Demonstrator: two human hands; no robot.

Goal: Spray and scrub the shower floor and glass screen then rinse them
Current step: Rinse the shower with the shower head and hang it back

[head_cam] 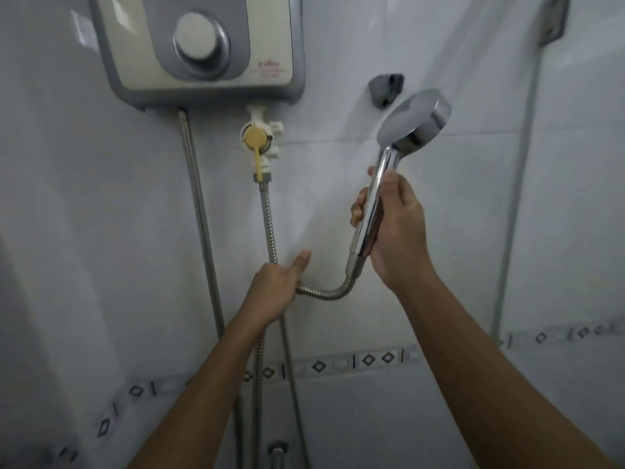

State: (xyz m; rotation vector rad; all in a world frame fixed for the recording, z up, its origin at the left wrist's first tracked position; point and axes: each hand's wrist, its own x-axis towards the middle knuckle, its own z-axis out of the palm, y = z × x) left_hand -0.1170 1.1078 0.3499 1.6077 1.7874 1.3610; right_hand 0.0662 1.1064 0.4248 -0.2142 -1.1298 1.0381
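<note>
A: Where's the shower head?

B: In your right hand (395,228), at 3 o'clock from centre. The shower head (414,118) tilts toward 1 o'clock. Its round end sits at 5 o'clock from the holder (385,89) on the wall, near it but apart.

A: How do my fingers lie?

B: They curl round the chrome handle (372,218) from behind, with the tips showing on its 9 o'clock side. Your thumb presses across the front.

A: And the other hand?

B: Your left hand (275,286) is at 8 o'clock from the right one. Its fingers are closed round the hose (324,294), thumb stuck out toward 1 o'clock. The hose bends from the handle's bottom end across to that fist.

A: What's above?

B: The heater (199,49) at 11 o'clock. Just under it is the valve (258,140), its yellow lever (258,164) pointing to 6. A second hose (199,214) drops from the heater. A pale strip (517,198) runs down at 3 o'clock; I cannot tell whether it's the screen's edge.
</note>
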